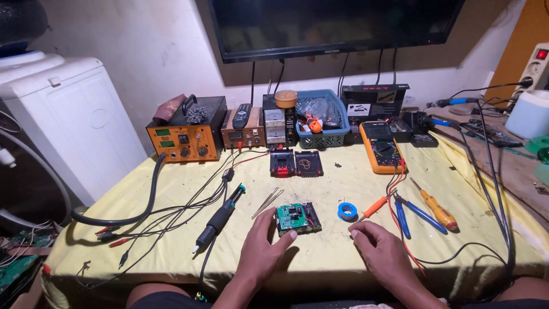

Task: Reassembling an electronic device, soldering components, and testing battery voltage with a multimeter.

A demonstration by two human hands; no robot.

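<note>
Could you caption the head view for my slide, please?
Left hand touches a green circuit board; right hand rests nearby.

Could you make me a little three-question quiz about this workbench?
1. True or false: the left hand touches the small green circuit board.
2. What lies nearest the right hand: A the blue roll of tape, B the orange multimeter, C the blue plastic basket?
3. What colour is the cloth on the table?

Key: 1 true; 2 A; 3 yellow.

left hand (260, 249) touching circuit board (297, 218), right hand (380, 246) beside
</note>
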